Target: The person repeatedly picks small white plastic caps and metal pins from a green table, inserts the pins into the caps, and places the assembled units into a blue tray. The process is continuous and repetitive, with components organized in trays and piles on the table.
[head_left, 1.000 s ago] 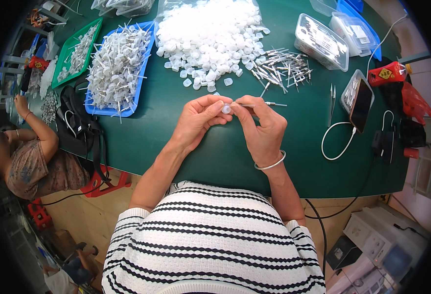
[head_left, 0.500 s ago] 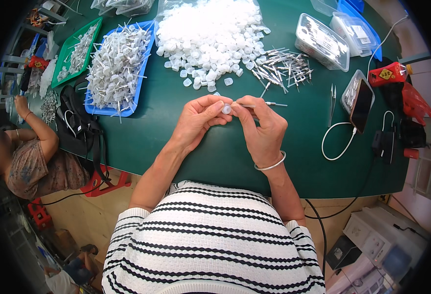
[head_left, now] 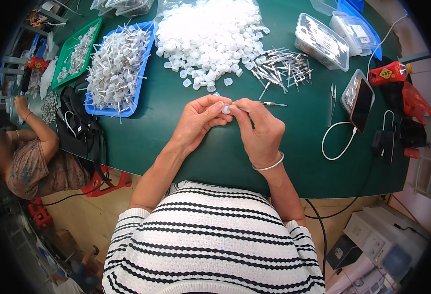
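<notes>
My left hand (head_left: 196, 121) pinches a small translucent white plastic cap (head_left: 226, 110) between thumb and forefinger. Close against it, my right hand (head_left: 263, 128) is closed on a thin metal pin, mostly covered by the fingers, its tip at the cap. Whether the pin has entered the cap I cannot tell. Just beyond my right knuckles a loose metal pin (head_left: 275, 104) lies on the green table (head_left: 303, 147). A large heap of white caps (head_left: 210, 41) spreads out ahead of my hands, with a pile of metal pins (head_left: 286, 68) to its right.
A blue tray (head_left: 139, 93) full of caps with pins stands left, a green tray (head_left: 58, 76) beyond. At right are a clear plastic box (head_left: 342, 61), tweezers (head_left: 332, 105), a phone (head_left: 361, 110) and white cable (head_left: 324, 142). A co-worker (head_left: 41, 161) sits at left.
My right hand has shifted slightly left, bringing its fingertips closer to the cap. My left hand holds the cap in nearly the same place, with the cap turned a little.
</notes>
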{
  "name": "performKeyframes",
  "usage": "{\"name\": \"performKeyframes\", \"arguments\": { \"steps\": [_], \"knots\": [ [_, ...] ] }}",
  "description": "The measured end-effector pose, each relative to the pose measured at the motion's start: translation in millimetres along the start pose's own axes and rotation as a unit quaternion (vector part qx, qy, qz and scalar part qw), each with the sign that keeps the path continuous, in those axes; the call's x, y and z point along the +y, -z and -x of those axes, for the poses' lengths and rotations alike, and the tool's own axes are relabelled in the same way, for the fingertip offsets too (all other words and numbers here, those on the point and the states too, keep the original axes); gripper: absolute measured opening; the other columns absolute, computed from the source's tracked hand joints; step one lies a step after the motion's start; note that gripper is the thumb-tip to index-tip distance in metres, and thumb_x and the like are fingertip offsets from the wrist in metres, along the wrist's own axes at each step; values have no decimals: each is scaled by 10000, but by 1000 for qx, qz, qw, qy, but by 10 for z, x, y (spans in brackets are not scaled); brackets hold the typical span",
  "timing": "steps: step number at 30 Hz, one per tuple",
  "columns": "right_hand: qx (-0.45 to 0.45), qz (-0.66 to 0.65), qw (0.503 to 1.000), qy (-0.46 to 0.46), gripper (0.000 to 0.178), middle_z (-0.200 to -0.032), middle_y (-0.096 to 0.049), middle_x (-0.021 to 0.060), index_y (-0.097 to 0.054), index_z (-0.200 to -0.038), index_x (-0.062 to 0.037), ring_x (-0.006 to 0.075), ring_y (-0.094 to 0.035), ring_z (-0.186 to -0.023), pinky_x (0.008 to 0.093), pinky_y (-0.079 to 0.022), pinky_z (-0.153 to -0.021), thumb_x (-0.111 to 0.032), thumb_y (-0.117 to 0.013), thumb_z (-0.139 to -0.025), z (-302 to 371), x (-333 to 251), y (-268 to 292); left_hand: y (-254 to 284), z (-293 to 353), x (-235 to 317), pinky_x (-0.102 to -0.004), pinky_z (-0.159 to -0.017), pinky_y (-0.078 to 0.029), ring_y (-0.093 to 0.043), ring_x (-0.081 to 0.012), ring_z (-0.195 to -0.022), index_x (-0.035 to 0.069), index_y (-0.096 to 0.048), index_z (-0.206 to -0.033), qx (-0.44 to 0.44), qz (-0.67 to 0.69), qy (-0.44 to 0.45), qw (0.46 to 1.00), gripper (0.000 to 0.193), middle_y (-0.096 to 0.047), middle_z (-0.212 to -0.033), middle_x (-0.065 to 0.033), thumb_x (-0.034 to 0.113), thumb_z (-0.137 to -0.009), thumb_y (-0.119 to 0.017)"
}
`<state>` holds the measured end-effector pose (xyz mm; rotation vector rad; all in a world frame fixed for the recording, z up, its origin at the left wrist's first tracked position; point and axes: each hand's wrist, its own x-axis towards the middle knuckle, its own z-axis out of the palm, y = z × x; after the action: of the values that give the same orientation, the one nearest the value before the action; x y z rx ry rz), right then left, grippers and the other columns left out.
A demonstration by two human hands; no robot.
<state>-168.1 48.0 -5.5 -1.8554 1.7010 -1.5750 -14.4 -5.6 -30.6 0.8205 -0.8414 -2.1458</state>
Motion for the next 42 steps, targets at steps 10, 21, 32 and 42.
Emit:
{"name": "performKeyframes", "arguments": {
  "steps": [10, 21, 32, 42],
  "knots": [
    [-12, -68, 997, -45, 135, -796, -680, 71, -652, -900, -55, 201, -666, -636, 277, -509, -541, -54, -728, -789, 2, 18, 10, 16, -2, -2, -217, -729, -566, -681, -126, -812, -14, -629, -1088, 2, 15, 11, 1000, 227, -688, -934, -89, 156, -943, -595],
    [-35, -154, 980, -123, 84, -770, -695, 67, -656, -896, -36, 152, -694, -673, 242, -527, -584, -56, -704, -830, -32, -6, 53, 24, -7, 3, -202, -724, -567, -683, -118, -804, -29, -629, -1097, -4, 29, 31, 999, 259, -691, -938, -99, 178, -945, -591],
    [-13, -164, 978, -128, 86, -808, -703, 72, -654, -903, -21, 157, -695, -703, 250, -539, -613, -42, -698, -832, 7, -11, 23, 41, -15, -17, -205, -724, -568, -685, -122, -802, -26, -622, -1101, -4, 52, 34, 998, 259, -690, -936, -95, 180, -948, -588],
    [16, -197, 971, -134, 106, -858, -709, 78, -653, -923, -8, 153, -692, -727, 253, -547, -642, -17, -697, -828, 76, 17, -42, 51, -15, -20, -209, -725, -570, -689, -130, -808, -21, -621, -1095, -2, 69, 31, 997, 253, -686, -951, -93, 178, -939, -602]
  ]
}}
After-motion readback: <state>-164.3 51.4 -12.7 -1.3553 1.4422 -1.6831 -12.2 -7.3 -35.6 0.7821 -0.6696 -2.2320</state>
